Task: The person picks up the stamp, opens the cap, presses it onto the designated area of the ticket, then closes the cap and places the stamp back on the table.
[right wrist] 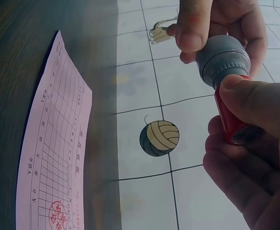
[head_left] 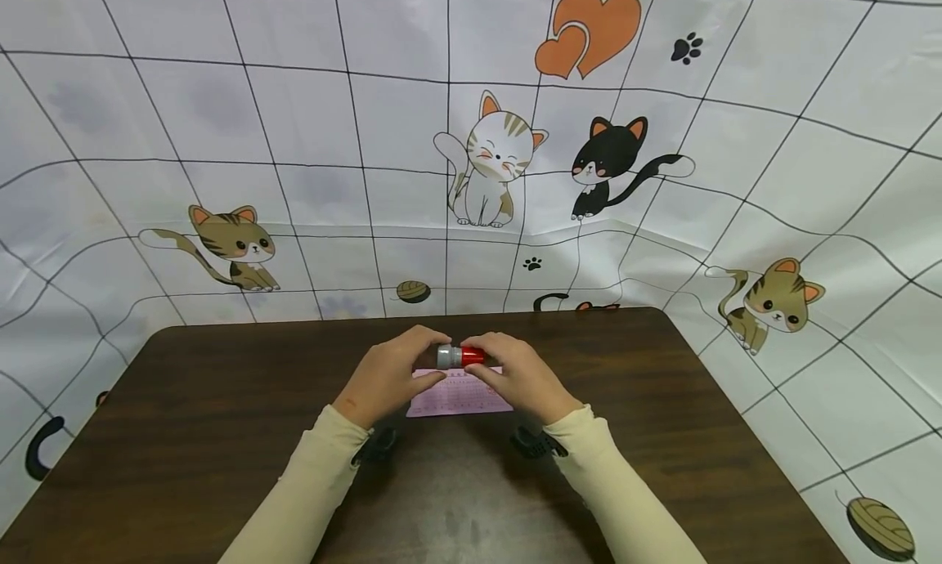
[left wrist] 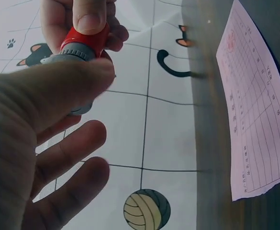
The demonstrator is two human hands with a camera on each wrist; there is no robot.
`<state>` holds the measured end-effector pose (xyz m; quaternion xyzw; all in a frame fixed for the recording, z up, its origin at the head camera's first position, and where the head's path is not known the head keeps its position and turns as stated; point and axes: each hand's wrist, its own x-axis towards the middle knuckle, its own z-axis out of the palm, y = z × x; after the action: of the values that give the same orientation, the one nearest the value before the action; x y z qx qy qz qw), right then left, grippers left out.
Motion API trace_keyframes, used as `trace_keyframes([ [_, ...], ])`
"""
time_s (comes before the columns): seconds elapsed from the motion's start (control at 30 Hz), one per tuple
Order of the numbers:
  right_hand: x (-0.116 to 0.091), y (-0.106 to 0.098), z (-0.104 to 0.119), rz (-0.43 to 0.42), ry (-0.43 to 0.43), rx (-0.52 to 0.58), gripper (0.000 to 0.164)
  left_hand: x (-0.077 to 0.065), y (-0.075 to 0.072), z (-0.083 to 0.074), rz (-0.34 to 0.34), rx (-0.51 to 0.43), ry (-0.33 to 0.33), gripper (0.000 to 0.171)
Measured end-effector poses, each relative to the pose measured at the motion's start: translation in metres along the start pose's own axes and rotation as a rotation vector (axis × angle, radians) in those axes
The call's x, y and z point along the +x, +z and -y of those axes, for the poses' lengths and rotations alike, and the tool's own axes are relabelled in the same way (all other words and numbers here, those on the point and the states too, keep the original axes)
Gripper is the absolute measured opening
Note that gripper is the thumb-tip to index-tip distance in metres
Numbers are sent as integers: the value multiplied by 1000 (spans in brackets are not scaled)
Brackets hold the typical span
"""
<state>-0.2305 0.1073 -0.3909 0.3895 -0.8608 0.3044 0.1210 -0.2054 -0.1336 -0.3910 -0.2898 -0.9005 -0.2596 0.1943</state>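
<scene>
A small round stamp (head_left: pixel 450 357), grey at one end and red at the other, is held sideways above the table between both hands. My left hand (head_left: pixel 388 378) pinches the grey end between thumb and fingers; its lower fingers stand apart from it in the left wrist view. The red end is gripped by my right hand (head_left: pixel 524 378), the thumb lying across the red body (right wrist: pixel 229 111) in the right wrist view. Below the hands lies a pink printed form (head_left: pixel 459 396) with a red round seal mark. Fingers partly cover the stamp.
The dark wooden table (head_left: pixel 235 417) has rounded far corners. Behind it and along the sides hangs a white sheet (head_left: pixel 397 123) with black grid lines and printed cats. Two dark wrist devices sit under the cream sleeves (head_left: pixel 309 474).
</scene>
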Motion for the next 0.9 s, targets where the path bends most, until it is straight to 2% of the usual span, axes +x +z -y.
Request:
trace_keyframes([
  [0.1, 0, 0, 0, 21, 17, 5, 36, 0, 1, 0, 7, 8, 1, 53],
  [0.33, 0, -1, -2, 16, -6, 5, 36, 2, 1, -1, -42, 39, 46, 50],
  [0.57, -1, 0, -5, 19, -10, 12, 34, 1, 3, -1, -75, 54, 33, 49],
  [0.9, 0, 0, -6, 50, -67, -19, 34, 0, 2, -1, -26, 35, 61, 48],
])
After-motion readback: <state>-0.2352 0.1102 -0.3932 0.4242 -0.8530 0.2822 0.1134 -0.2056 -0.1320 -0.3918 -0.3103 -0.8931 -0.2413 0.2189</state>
